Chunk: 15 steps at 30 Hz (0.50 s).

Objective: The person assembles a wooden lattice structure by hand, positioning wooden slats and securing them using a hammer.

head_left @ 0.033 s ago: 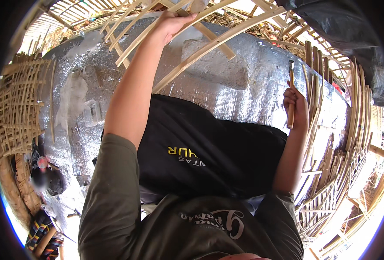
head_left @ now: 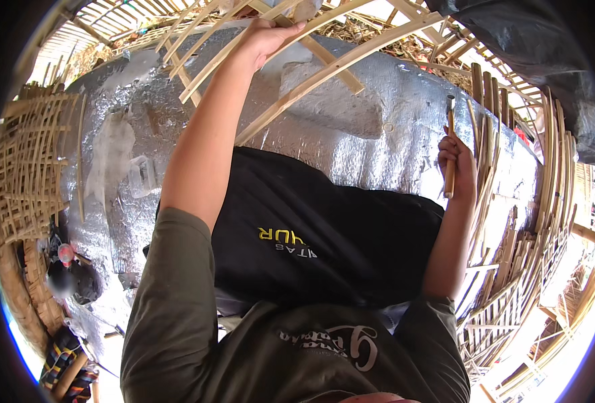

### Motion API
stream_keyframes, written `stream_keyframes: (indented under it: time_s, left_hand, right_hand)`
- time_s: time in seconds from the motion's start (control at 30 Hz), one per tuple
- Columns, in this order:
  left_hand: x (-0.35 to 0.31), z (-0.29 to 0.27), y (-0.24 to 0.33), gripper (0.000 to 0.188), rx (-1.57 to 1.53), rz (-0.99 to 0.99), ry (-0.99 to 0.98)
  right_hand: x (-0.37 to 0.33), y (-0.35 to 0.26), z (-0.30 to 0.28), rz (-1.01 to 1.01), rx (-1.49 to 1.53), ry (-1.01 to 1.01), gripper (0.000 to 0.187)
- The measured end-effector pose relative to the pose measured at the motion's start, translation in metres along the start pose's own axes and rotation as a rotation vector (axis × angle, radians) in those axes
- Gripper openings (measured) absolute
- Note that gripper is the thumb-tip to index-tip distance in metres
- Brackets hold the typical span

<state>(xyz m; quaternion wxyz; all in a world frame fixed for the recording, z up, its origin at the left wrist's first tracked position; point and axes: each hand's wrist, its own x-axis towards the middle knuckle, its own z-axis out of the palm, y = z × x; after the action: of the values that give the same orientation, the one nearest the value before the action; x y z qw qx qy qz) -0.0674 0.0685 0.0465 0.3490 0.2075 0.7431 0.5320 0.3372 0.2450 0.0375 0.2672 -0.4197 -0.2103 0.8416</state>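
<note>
A lattice of pale bamboo strips (head_left: pixel 341 64) stands at the top middle, some strips crossing and reaching down toward my lap. My left hand (head_left: pixel 265 41), arm stretched far out, is closed around strips near their crossing; its thumb points right. At the right, my right hand (head_left: pixel 460 161) is wrapped around the wooden handle of a slim hammer (head_left: pixel 450 180). The hammer is upright, its small dark head up, apart from the lattice. A black cloth (head_left: pixel 358 235) with lettering covers my lap.
Silvery foil sheeting (head_left: pixel 405 158) lies beneath, with a flat grey stone-like slab (head_left: pixel 331 101) on it. Woven bamboo (head_left: pixel 32 158) stands left; bundled bamboo slats (head_left: pixel 549 174) lean at the right. Black plastic (head_left: pixel 532 47) hangs at the upper right. A dark bag-like item (head_left: pixel 82 279) lies lower left.
Hardly anything differs. The hammer's head sits very slightly lower; both hands keep their grips, and the lattice stays in place.
</note>
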Motion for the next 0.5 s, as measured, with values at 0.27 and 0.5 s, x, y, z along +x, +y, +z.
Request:
stream_keyframes:
  time_s: [0.27, 0.5]
  left_hand:
    - [0.009, 0.017, -0.012, 0.047, 0.071, 0.057, -0.098]
    - [0.011, 0.027, -0.005, 0.038, 0.160, 0.197, -0.056]
  right_hand:
    - [0.023, 0.001, -0.024, 0.148, 0.333, -0.058, 0.008]
    - [0.022, -0.005, -0.026, 0.156, 0.432, -0.104, 0.009]
